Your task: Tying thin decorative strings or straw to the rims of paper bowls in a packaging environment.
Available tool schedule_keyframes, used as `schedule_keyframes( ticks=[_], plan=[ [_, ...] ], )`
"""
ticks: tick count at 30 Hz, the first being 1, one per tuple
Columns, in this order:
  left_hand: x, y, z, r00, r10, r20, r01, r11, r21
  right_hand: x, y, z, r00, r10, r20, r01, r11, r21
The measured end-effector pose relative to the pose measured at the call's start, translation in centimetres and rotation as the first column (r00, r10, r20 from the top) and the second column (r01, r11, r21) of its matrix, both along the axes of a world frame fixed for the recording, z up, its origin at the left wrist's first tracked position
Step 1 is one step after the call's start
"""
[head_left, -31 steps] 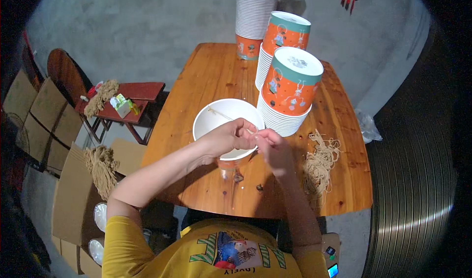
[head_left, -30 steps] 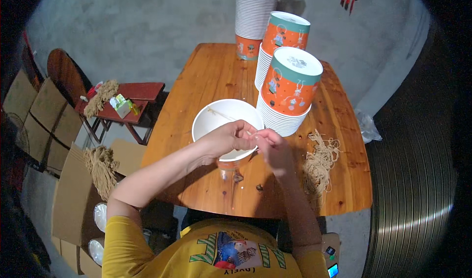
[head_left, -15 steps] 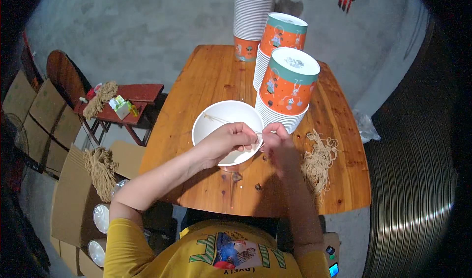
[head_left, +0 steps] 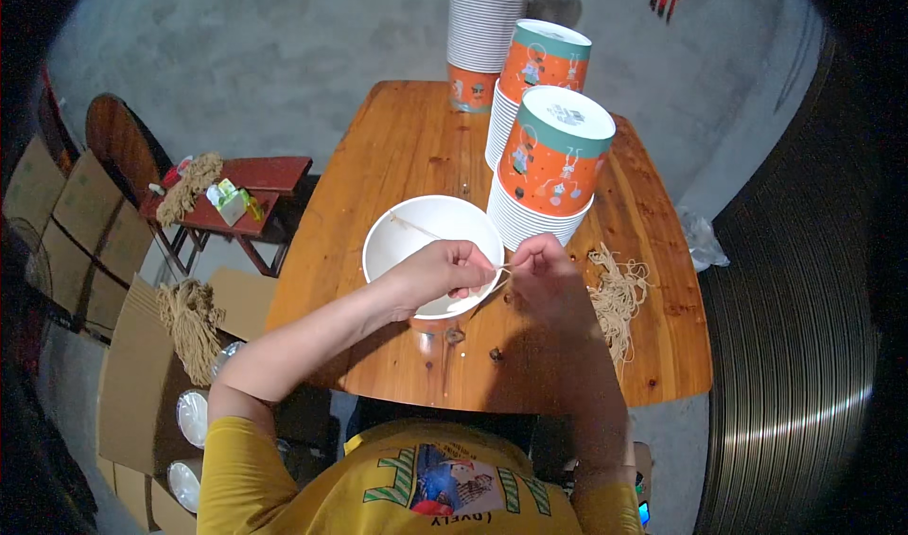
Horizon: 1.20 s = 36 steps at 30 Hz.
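A thin beige string (head_left: 413, 226) runs between my two hands, and its far end trails over the inside of an open white paper bucket (head_left: 388, 242). My left hand (head_left: 445, 272) is closed over the bucket's near right part, pinching the string between thumb and forefinger. Just to the right, my right hand (head_left: 549, 280) also pinches the string, beyond the rim. Between the fingertips the string shows as two short strands; whether they are knotted cannot be made out. Right of that hand lies a loose pile of beige strings (head_left: 619, 298) on the wooden table (head_left: 378, 360).
Upside-down stacks of orange and green paper buckets (head_left: 556, 171) stand behind my right hand, with a tall bucket stack (head_left: 487, 24) at the back. To the left are a red bench (head_left: 270, 180), a bundle of strings (head_left: 192, 327) and an open cardboard box (head_left: 142, 384).
My fingertips have parted slightly, the right hand shifting a little to the right. More string shows between them, now as two strands. The bucket sits slightly farther left in view.
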State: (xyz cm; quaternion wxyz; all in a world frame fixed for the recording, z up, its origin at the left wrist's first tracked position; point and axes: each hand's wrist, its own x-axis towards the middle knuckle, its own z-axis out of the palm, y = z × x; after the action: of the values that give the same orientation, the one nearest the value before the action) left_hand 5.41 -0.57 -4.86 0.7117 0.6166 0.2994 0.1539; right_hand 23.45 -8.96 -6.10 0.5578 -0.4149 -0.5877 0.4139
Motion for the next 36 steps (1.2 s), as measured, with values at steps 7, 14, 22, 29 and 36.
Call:
schedule_keyframes(
  ticks=[7, 14, 22, 29, 36],
  plan=[
    [-0.1, -0.6, 0.1, 1.000, 0.003, -0.002, -0.003, 0.997, 0.071, -1.6, 0.2, 4.6, 0.977, 0.145, 0.154, -0.143, 0.989, -0.023],
    [-0.1, -0.9, 0.7, 0.998, -0.046, 0.036, 0.045, 0.999, 0.009, -1.2, 2.2, 2.2, 0.940, -0.114, 0.321, 0.112, 0.993, 0.025],
    [0.4, -0.5, 0.3, 0.995, -0.100, 0.026, 0.100, 0.995, -0.009, 0.8, 2.0, -1.0, 0.991, -0.126, 0.035, 0.125, 0.992, 0.008],
    [0.3, -0.2, 0.3, 0.996, -0.082, 0.025, 0.083, 0.996, -0.015, 1.2, 0.9, -1.3, 0.765, -0.349, 0.541, -0.062, 0.797, 0.601],
    [0.1, -0.1, 0.5, 0.995, -0.100, -0.003, 0.100, 0.995, -0.020, 0.6, 0.1, -0.9, 0.733, -0.410, 0.543, 0.002, 0.800, 0.600]
  ],
)
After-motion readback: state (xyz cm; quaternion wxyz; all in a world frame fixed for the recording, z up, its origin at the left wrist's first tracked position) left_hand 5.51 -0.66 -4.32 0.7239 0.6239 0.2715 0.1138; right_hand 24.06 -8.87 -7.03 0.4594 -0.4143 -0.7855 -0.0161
